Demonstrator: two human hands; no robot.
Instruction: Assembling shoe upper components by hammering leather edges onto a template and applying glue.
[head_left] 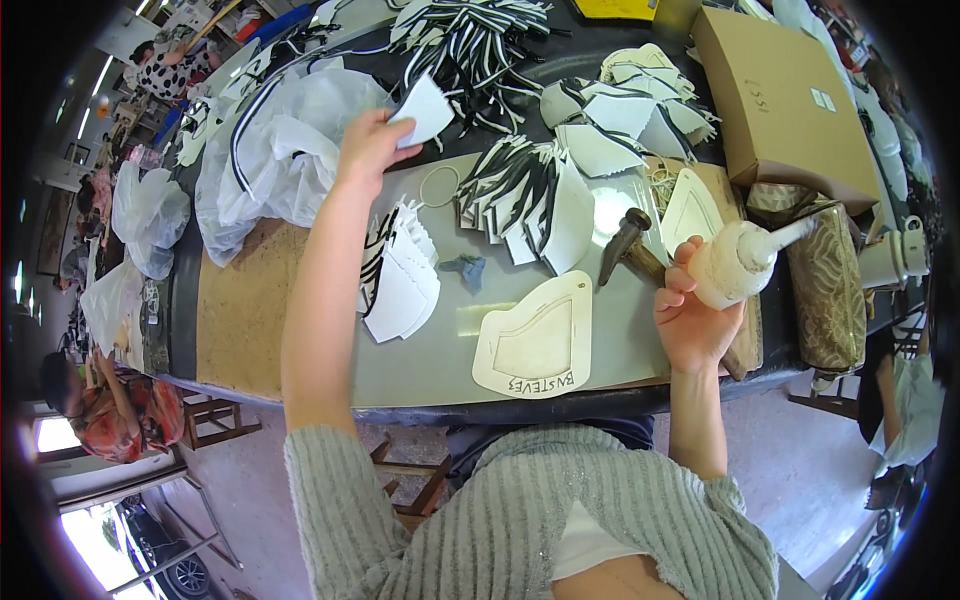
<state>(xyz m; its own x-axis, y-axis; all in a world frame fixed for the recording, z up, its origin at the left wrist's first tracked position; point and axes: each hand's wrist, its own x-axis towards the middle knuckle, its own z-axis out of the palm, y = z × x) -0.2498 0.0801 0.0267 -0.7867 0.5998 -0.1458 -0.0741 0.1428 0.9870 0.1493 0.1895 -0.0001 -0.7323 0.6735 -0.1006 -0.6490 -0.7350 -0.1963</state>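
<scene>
Bottle: a white squeeze bottle with a pointed nozzle, gripped in the right hand at the near right of the counter, nozzle aimed right.
Right hand: fingers wrapped round the bottle, held above the counter's near edge.
Template: a cream, shield-shaped template lies flat on the grey mat, near the middle, just left of the right hand.
Near stack: a pile of white cut pieces sits left of the template, beside the left forearm.
Hammer: a dark-headed hammer lies just beyond the right hand, its handle running under that hand.
Second template: another cream shape rests right of the hammer head.
Fanned pieces: black-and-white pieces spread in the middle, beyond the template.
Left hand: the left hand is raised farther off, pinching a single white piece.
Bags: clear plastic bags lie far left.
Box: a brown cardboard box sits far right.
</scene>
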